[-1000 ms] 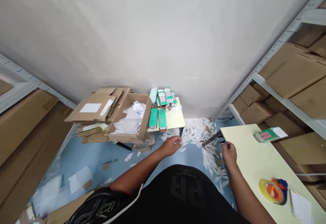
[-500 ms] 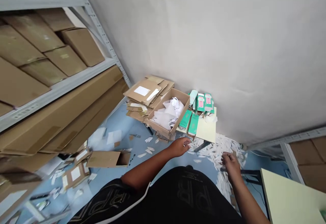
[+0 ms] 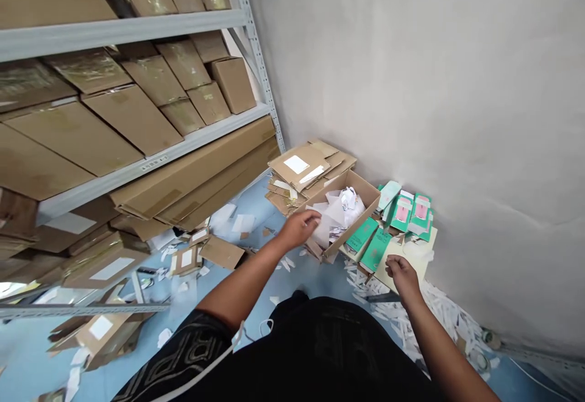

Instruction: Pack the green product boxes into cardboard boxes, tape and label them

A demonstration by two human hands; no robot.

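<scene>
My left hand is curled in front of the near left side of an open cardboard box. Crumpled white paper and thin translucent sheets lie inside that box. Nothing shows in the curled fingers. Over the front of a small cream table, my right hand is also closed, with no object visible in it. Green boxes sit on the table just beyond this hand. Several more green packs with pink labels stand against the wall.
Flattened cardboard is stacked left of the open box. A metal shelf full of cartons rises on the left. White paper strips are heaped under the table. Scraps and an open carton lie on the blue floor.
My view has turned left and moved closer to the table. My left hand now overlaps the open box's near side, and my right hand has come over the table's front.
</scene>
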